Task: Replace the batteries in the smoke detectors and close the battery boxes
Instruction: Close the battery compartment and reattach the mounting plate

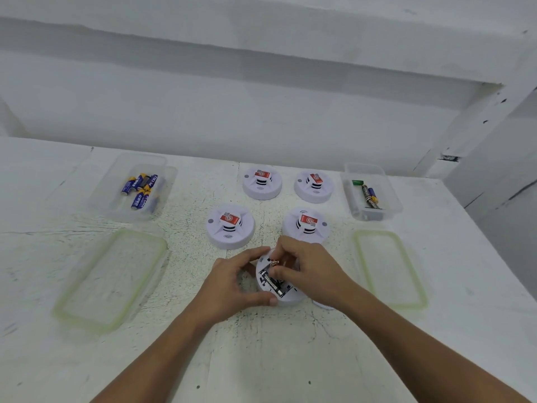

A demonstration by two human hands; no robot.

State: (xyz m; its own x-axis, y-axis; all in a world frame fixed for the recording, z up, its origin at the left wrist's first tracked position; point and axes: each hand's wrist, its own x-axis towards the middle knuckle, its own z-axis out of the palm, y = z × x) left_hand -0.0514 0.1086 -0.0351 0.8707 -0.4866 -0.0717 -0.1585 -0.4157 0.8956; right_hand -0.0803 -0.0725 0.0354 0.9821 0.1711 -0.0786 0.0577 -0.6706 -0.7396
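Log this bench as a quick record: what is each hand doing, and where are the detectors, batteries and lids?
Left hand: grips the open detector, back side up
Right hand: fingertips at its battery bay; grip unclear
Other detectors: four, face up, beyond the hands
Left box: blue batteries, lid off
Right box: a few mixed batteries, lid off
Lids: two, one in front of each box

Bright, flat, even light, only faint soft shadows on the white table [261,359]. Everything's a bit soft and washed out, and the wide-angle lens bends the wall [261,112] lines near the edges.
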